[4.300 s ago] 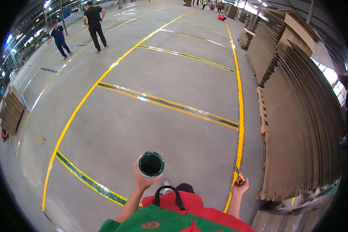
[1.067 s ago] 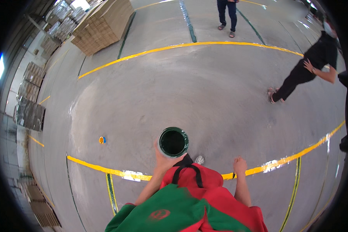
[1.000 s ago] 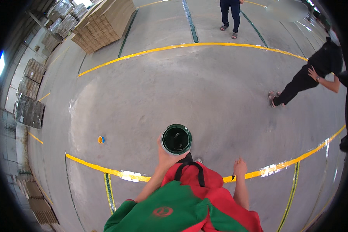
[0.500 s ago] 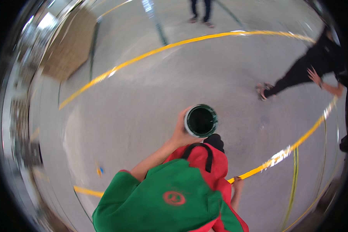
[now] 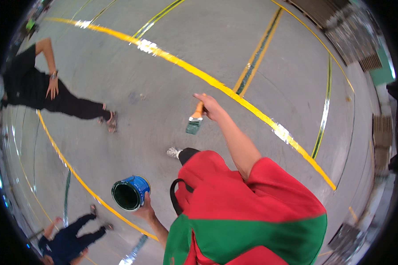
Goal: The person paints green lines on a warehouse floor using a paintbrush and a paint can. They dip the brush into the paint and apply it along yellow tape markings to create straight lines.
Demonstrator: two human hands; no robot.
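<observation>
Paint can: The blue can [image 5: 141,183] is at the person's left side, over the gray floor [image 5: 141,132]. Its round, open top shows, and the paint [image 5: 127,197] inside looks very dark green.

Left hand: The hand [image 5: 144,210] is curved around the side of the can and has hold of it. Some of its fingers are hidden behind the can, so I cannot tell how each one bends.

Brush: The paint brush [image 5: 196,117] is out in front of the person, well apart from the can. It has an orange handle, and its hairs [image 5: 193,127] are green (just like the paint, only a bit lighter).

Right hand: The hand [image 5: 210,107] is closed on the brush handle, with a fingertip poking out past it. The hairs point back toward the person's white speckled shoe [image 5: 173,152].

Yellow line: A long yellow line [image 5: 199,78] runs across the floor, past the right hand. Shiny patches [image 5: 281,132] sit on it.

Green stripe: A dark green stripe [image 5: 256,55] with orange edges meets the yellow line near the right hand.

Clothes: The person wears a red and green top [image 5: 261,190].

Other people: One person in black [image 5: 44,86] stands at the left with a hand near the hip. Another, in dark blue [image 5: 68,238], stands at the lower left.
</observation>
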